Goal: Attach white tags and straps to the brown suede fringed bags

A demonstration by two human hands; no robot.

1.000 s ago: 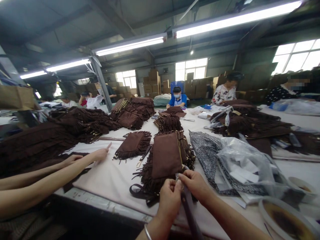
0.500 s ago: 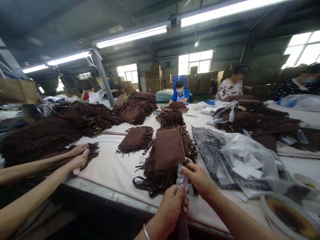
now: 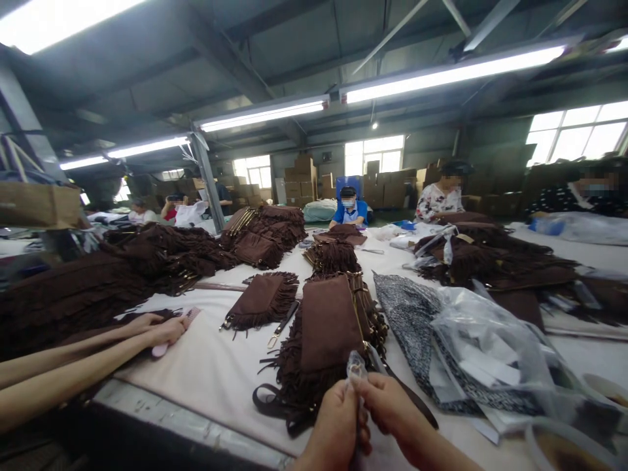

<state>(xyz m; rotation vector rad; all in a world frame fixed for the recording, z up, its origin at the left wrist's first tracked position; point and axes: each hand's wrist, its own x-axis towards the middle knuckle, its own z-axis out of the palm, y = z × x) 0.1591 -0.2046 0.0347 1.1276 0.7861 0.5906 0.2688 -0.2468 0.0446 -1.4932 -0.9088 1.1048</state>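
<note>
My left hand [image 3: 336,418] and my right hand [image 3: 390,402] meet at the bottom middle, both closed on a small clear plastic sleeve [image 3: 356,365]. A metal glint shows inside its crumpled upper end; the rest is hidden by my fingers. Just beyond lies a stack of brown fringed pouches [image 3: 330,320] with brassy zips along the right side. Behind my right hand a dark strap [image 3: 415,396] runs down to the right. Another black strap [image 3: 267,399] loops out at the stack's lower left.
Left of the stack lie a single fringed pouch [image 3: 262,297] and a short strap with a clasp [image 3: 282,325]. A co-worker's hands [image 3: 169,330] hold a pink brush [image 3: 190,316]. Speckled fabric [image 3: 405,317], a clear bag of white slips [image 3: 490,353] and a round tub [image 3: 544,438] are right.
My right hand has come down beside my left, closer together on the plastic sleeve. My view has tilted up. The co-worker's brush has shifted and now points away over the cloth.
</note>
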